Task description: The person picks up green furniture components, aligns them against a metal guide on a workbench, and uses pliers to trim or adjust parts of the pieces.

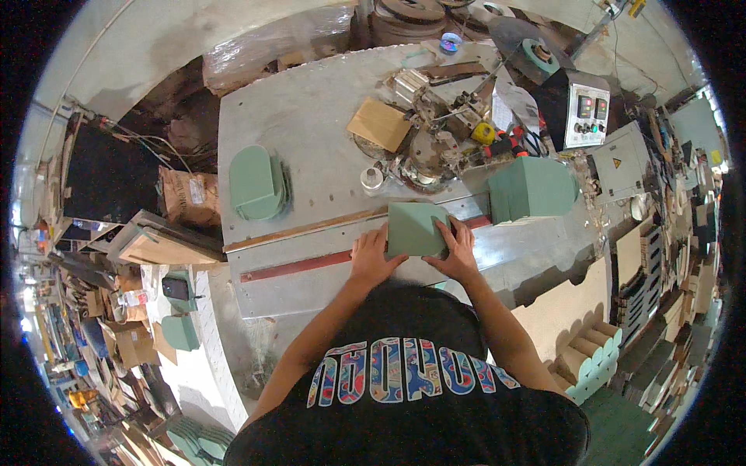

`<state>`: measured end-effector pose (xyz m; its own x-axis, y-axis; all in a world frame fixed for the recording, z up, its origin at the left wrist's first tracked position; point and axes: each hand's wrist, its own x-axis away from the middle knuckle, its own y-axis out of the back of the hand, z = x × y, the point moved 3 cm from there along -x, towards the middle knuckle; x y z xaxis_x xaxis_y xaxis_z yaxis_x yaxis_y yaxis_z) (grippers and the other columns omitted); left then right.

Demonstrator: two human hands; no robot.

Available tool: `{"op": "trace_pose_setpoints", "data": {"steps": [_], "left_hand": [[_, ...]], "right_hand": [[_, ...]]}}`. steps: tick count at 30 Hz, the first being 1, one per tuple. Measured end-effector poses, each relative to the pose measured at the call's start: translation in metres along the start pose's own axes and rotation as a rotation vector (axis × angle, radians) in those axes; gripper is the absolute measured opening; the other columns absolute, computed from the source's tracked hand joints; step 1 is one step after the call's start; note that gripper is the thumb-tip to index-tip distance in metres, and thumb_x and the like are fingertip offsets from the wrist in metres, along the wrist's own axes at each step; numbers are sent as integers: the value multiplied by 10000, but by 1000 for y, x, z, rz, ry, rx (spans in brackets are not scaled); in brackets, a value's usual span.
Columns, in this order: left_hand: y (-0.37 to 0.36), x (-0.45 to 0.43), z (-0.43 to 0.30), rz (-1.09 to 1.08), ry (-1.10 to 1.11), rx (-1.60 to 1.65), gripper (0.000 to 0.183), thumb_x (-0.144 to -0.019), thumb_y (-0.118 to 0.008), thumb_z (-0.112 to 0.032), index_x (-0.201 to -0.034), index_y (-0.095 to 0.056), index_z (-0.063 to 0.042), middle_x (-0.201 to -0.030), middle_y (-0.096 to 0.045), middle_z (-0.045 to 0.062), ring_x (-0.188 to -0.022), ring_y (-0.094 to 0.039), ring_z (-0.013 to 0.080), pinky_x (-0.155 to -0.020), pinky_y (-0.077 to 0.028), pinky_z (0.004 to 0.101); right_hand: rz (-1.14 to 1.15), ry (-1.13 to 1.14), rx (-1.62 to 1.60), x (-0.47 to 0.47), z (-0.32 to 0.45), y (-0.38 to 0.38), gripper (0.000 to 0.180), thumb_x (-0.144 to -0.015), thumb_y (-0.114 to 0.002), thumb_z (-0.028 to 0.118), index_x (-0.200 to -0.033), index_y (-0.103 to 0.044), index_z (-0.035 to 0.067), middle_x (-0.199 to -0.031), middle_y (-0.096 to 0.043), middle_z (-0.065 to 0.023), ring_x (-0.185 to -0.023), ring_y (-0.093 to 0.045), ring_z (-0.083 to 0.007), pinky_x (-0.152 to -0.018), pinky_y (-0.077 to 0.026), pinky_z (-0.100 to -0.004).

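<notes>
Between my two hands is a green panel with one rounded side, above the metal worktable. My left hand grips the panel's left edge, fingers at the side and thumb at the near corner. On its right edge, my right hand has its fingers bent over the rounded side. Beyond and to the right stands a thick stack of like green panels. A smaller stack of green panels lies at the table's left. Whether I hold one panel or several, I cannot tell.
An edge-banding machine head rises behind the panel, with a yellow tape measure beside it. A wooden strip and a red strip run across the table. A control box stands at back right; rounded panels stand at lower right.
</notes>
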<state>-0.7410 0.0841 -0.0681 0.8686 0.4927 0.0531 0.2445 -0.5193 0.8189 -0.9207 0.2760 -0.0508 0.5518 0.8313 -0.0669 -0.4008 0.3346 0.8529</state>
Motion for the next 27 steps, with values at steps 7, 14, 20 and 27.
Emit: {"op": "trace_pose_setpoints", "data": {"steps": [7,14,20,27], "left_hand": [[-11,-7,-9,19,69,-118,1083,-797,-902,-493,-1668,-382,-114,-1414,-591,145,-1322,-578,386,-1123,-432,551],[-2,-16,-27,112,131,-86,1108,-803,-903,-491,-1717,-351,-195,-1434,-594,162,-1337,-577,402,-1127,-444,576],[-11,-13,-20,74,184,-107,1136,-777,-917,-501,-1722,-352,-221,-1474,-591,157,-1368,-569,411,-1146,-437,570],[-11,-24,-15,23,159,-48,1087,-742,-950,-435,-1670,-440,-189,-1342,-659,100,-1266,-649,344,-1090,-468,524]], "right_hand": [[-112,7,19,11,-18,-10,950,-780,-893,534,-1607,-509,266,-1626,-406,-191,-1504,-366,-445,-1226,-275,-632],[-195,-21,84,12,-19,-11,906,-796,-873,565,-1579,-538,256,-1617,-416,-187,-1482,-382,-432,-1164,-300,-653],[-189,-26,58,12,-15,-11,866,-809,-856,579,-1560,-572,253,-1636,-414,-176,-1490,-382,-421,-1147,-305,-644],[-215,-109,77,10,-15,-18,826,-798,-867,571,-1530,-620,280,-1653,-434,-127,-1491,-411,-362,-1144,-287,-600]]}}
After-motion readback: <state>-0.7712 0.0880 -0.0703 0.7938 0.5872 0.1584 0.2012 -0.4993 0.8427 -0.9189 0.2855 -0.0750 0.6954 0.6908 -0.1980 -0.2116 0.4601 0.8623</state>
